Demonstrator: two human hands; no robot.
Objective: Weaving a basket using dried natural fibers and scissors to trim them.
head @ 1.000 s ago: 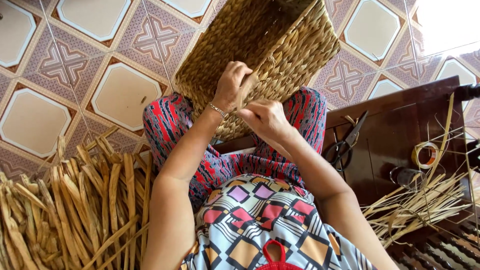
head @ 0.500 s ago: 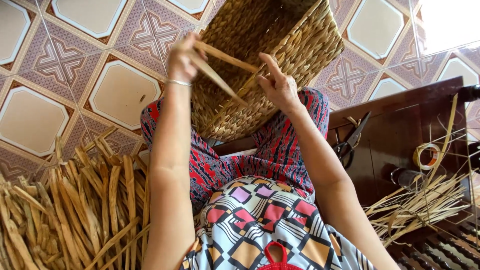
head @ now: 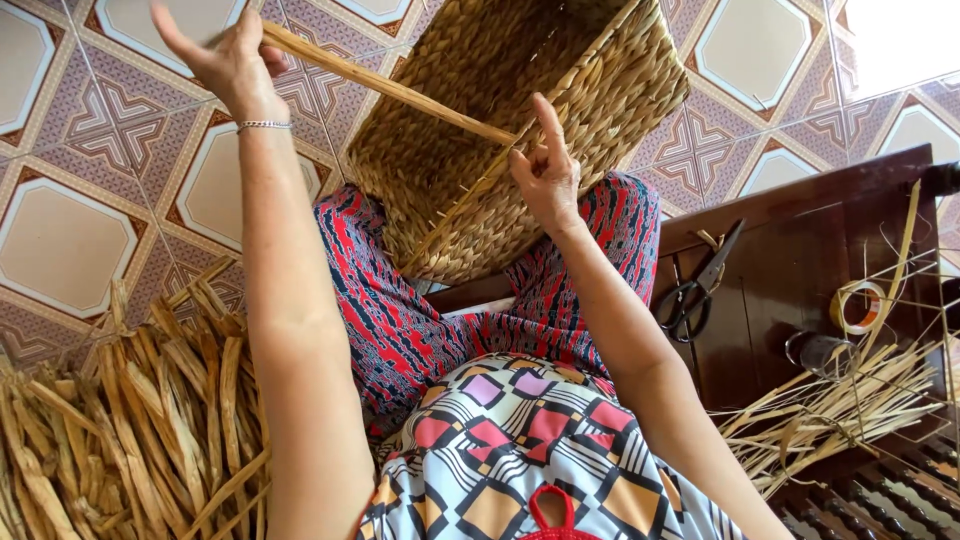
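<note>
Patterned floor tiles (head: 70,240) in cream and purple fill the background, and a seated person in red patterned trousers works over them. On the person's lap rests a large woven basket (head: 520,110), tipped so that its base faces the camera and its rim points away.

From the basket's weave a long dried strand (head: 400,90) runs up and out to the left of the basket. The left hand (head: 225,60) is raised well left of the basket and closed around the far end of that strand, pulling it taut; a thin bracelet sits on that wrist. The right hand (head: 545,170) lies against the basket's wall where the strand comes out, its fingers pinched narrow on the strand and the forefinger pointing up.

Left of the basket and lower, a heap of dried reeds (head: 130,420) lies on the floor. Right of the basket stands a dark wooden desk (head: 800,250). On it lie black scissors (head: 695,290), a roll of tape (head: 862,307) further right, a small glass (head: 818,352) just below the tape, and a loose bundle of thin straw strips (head: 840,410).
</note>
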